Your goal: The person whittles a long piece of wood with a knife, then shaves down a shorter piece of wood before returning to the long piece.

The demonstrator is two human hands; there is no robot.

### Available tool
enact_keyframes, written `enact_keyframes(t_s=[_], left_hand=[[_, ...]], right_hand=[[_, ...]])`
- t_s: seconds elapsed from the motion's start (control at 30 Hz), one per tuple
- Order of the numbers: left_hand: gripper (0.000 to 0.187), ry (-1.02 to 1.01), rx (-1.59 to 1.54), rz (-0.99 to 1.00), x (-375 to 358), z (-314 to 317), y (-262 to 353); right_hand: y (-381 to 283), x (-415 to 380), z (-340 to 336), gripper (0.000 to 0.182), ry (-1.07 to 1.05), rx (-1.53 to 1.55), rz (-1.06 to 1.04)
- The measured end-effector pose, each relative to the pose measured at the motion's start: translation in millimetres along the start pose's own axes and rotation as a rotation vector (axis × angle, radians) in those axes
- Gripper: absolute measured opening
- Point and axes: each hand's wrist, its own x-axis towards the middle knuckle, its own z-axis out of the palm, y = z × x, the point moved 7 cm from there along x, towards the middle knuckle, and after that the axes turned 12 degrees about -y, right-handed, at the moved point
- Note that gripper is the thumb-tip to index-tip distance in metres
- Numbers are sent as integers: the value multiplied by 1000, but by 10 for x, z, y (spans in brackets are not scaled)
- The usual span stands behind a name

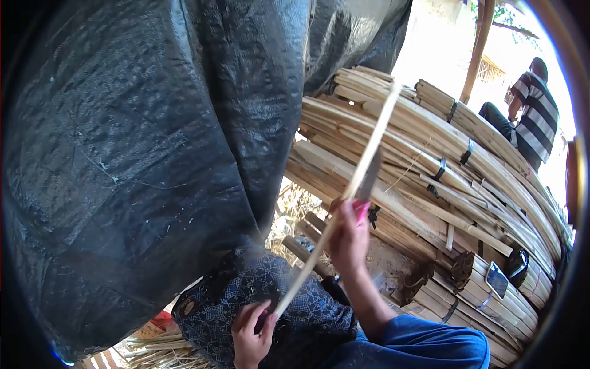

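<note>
A long pale bamboo strip slants up and away from my lap. Its near end is pinched between the thumb and fingers of my left hand. Farther along, my right hand is closed around the pink handle of a knife, whose dark blade points upward alongside the strip. The strip runs right by the right thumb and fingers. Dark blue patterned cloth covers my lap beneath the strip.
Tied bundles of split bamboo are stacked ahead and to the right. A phone lies on one bundle. Black plastic sheeting hangs at left. Slivers litter the ground. A person in a striped shirt sits beyond the stack.
</note>
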Motion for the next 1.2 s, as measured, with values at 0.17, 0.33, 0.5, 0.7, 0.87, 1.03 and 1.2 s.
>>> enact_keyframes(t_s=[0.17,0.33,0.5,0.7,0.87,1.03,1.2], left_hand=[[28,24,10,156,-17,-219,287],[27,63,-67,135,-203,-444,154],[27,112,-106,34,-340,-579,-6],[26,145,-111,59,-416,-764,40],[28,164,-126,117,-477,-856,104],[28,211,-126,81,-546,-974,170],[28,411,-172,235,-726,-1270,411]], right_hand=[[-1217,578,-199,24,-68,-89,-267],[-1939,690,-282,19,-11,-221,-333],[-2153,769,-607,24,-28,-411,-374],[-1859,791,-635,24,-231,-305,-405],[-1556,699,-584,27,-290,-395,-425],[-1115,579,-234,35,-516,-528,-275],[-651,535,133,20,-774,-805,-177]])
